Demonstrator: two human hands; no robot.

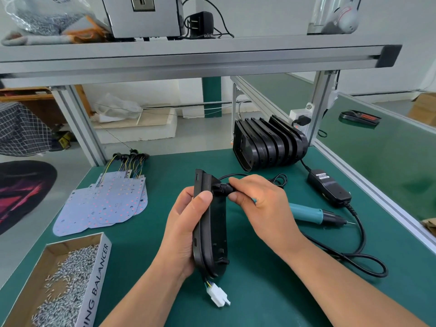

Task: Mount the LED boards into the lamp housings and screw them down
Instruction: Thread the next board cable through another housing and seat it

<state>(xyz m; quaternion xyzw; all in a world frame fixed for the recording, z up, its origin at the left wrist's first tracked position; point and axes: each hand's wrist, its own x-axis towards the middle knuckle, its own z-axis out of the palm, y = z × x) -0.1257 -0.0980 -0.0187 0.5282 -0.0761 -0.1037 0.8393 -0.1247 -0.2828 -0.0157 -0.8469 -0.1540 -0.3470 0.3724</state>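
My left hand [181, 230] grips a black lamp housing [210, 232] held on edge above the green mat, thumb over its upper rim. My right hand [264, 204] pinches a black cable grommet [223, 188] at the back of the housing. Coloured wires ending in a white connector [220, 297] hang below the housing. A fan of white LED boards [106, 204] with wired leads lies on the mat to the left. A cardboard box of silver screws [68, 279] sits at the front left. A teal electric screwdriver [313, 214] lies to the right, partly behind my right hand.
A row of several black housings [269, 143] leans together at the back right. The screwdriver's black power adapter [329, 187] and cable [368, 263] trail along the right side. An aluminium shelf frame [188, 60] spans overhead. A green conveyor belt [377, 147] runs on the right.
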